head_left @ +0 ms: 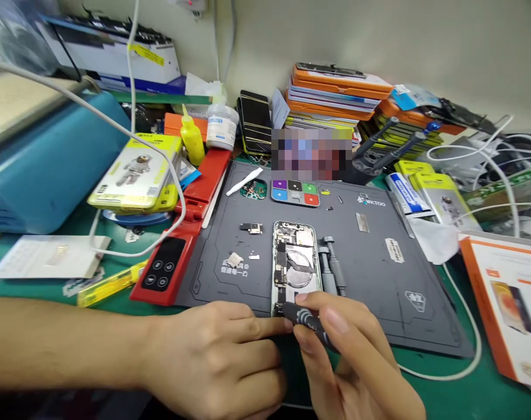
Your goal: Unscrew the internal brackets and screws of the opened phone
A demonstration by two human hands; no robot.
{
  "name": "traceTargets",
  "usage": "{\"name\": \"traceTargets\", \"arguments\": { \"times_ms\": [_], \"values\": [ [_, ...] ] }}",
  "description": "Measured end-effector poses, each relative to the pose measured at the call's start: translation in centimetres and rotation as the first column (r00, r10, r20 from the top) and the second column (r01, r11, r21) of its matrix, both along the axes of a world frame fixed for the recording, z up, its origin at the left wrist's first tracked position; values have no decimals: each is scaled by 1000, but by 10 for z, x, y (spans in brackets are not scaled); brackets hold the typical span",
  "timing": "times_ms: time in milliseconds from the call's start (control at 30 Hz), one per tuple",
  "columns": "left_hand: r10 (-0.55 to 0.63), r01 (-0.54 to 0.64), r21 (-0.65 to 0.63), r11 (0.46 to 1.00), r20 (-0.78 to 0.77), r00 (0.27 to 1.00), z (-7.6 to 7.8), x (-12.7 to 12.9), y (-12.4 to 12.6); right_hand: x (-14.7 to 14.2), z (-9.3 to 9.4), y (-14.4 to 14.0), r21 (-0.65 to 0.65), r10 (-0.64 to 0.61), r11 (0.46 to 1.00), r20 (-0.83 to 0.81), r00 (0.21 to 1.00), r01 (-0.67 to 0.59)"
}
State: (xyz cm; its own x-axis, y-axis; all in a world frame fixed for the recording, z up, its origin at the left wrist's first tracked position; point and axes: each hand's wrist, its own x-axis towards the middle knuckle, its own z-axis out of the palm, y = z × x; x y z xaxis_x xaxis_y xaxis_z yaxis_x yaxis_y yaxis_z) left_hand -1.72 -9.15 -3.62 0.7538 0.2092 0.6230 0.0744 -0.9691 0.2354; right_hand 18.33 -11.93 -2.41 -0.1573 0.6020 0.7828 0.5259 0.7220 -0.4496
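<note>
An opened phone [297, 265], its inner parts bare, lies on the dark grey work mat [362, 318]. My right hand [357, 350] is closed round a dark screwdriver [307, 321], whose front end is at the phone's lower edge. From the left, my left hand [222, 356] reaches in with the index finger stretched to that same edge, close to the screwdriver. Its other fingers are curled, and the thumb and anything inside them are hidden. Two more grey screwdrivers [333, 268] lie just right of the phone. Small loose phone parts [251, 228] rest to its left.
A coloured parts tray [295, 192] and a white plastic tool [244, 181] are at the mat's back. A red device [158, 271] with buttons borders its left side. An orange-white box [506, 315] stands right; a white cable [178, 181] hangs at left.
</note>
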Motion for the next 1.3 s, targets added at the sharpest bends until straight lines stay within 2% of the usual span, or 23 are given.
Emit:
{"name": "traceTargets", "arguments": {
  "times_ms": [133,367,800,1300],
  "values": [
    [4,-4,18,1000,22,1000,-2,2,2,6,-3,1,-2,50,999,34,998,-50],
    [23,-25,72,997,23,999,2,4,1,6,-6,1,29,62,998,19,998,-62],
    [13,-11,69,998,-20,1000,5,2,0,3,-4,1,39,14,999,18,1000,-15],
    [6,-6,62,998,1,1000,2,1,2,5,-8,1,10,107,994,7,994,-107]
  ]
}}
